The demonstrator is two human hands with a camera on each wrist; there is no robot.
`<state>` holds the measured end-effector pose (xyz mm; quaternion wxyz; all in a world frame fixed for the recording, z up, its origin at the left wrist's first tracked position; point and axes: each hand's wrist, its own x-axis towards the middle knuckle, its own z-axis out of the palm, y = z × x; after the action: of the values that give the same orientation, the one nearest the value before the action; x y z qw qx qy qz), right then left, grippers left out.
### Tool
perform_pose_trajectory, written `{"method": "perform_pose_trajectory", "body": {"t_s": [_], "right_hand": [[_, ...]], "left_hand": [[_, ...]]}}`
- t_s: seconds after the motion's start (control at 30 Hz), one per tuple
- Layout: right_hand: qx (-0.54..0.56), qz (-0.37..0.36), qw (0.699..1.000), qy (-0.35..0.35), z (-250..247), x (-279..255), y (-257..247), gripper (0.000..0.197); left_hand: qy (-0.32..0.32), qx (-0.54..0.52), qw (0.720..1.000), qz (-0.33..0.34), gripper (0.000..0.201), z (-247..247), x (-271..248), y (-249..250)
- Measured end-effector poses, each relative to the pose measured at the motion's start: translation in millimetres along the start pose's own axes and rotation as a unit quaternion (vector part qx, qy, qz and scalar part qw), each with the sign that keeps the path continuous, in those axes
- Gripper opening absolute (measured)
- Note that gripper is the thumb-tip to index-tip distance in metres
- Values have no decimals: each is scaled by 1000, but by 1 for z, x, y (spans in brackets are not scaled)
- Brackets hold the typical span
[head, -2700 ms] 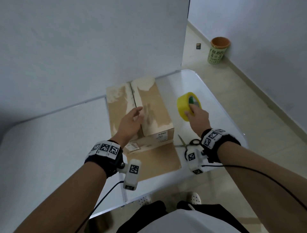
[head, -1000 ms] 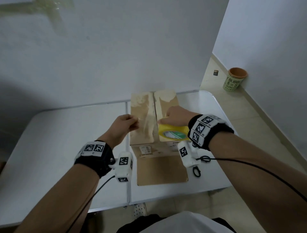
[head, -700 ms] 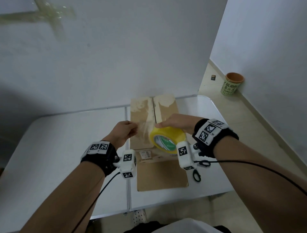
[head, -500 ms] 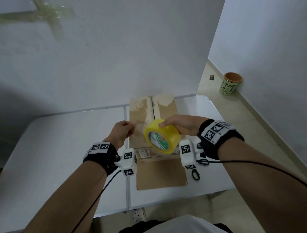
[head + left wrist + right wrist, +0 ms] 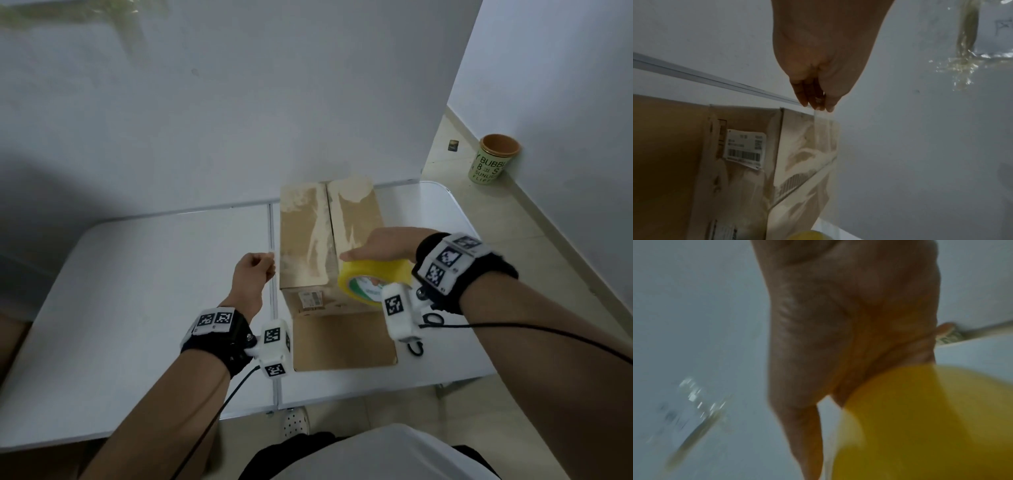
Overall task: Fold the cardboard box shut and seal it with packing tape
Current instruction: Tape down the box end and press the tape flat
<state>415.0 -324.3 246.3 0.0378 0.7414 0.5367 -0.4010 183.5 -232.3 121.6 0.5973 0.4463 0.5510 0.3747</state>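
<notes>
Left grip [image 5: 254, 274] pinches the free tape end [image 5: 823, 116]; right grip [image 5: 378, 246] clasps the tape roll [image 5: 373, 279] above the closed box [image 5: 329, 240] on the counter [image 5: 137, 291]. Film judged thin, clingy: hold its corners

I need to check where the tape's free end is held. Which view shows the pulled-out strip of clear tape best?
The left wrist view: the strip of tape hangs from the pinching left hand over the box. In the head view it is nearly invisible beside that hand. The right wrist view shows only the blurred yellow roll.
</notes>
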Motion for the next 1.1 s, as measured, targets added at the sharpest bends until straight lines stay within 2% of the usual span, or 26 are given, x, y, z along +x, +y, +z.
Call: {"method": "perform_pose_trajectory", "body": {"t_s": [0.07, 0.1, 0.23, 0.33, 0.43, 0.53, 0.63, 0.67, 0.73, 0.77, 0.83, 0.97, 1.1], "right_hand": [[128, -6, 987, -93, -1, -4, 1, 50], [137, -12, 984, -112, 1, -4, 0, 46], [-85, -28, 995, -43, 14, 2, -13, 47], [-142, -18, 990, 8, 14, -1, -16, 48], [-178, -6, 982, 55, 10, -8, -6, 45], [-155, 32, 984, 82, 5, -10, 10, 62], [-101, 64, 992, 27, 1, -15, 18, 52], [-68, 68, 995, 2, 0, -20, 17, 46], [2, 77, 996, -38, 0, -26, 16, 47], [6, 73, 996, -45, 2, -28, 16, 43], [-50, 60, 997, -22, 6, -25, 15, 29], [-146, 65, 984, 76, 23, -20, 9, 36], [-206, 67, 967, 133, 39, -15, 2, 27]], "left_hand": [[11, -22, 1000, -18, 15, -6, -1, -6], [21, -33, 999, -19, 16, -8, -1, -8], [49, -40, 998, -10, 18, -10, -4, -9], [44, -30, 999, 5, 15, -9, -11, -13], [74, -53, 996, 14, 13, -17, -17, -19], [26, -59, 998, 18, 14, -24, -17, -20], [-17, -73, 997, -19, 16, -24, -20, -25], [-18, -78, 996, -32, 16, -23, -20, -27], [-15, -90, 994, -56, 19, -23, -21, -31], [-13, -96, 993, -67, 19, -24, -21, -33], [-13, -111, 991, -79, 20, -25, -22, -36], [-37, -125, 989, -64, 21, -26, -30, -42], [-38, -127, 990, -52, 22, -26, -34, -46]]}}
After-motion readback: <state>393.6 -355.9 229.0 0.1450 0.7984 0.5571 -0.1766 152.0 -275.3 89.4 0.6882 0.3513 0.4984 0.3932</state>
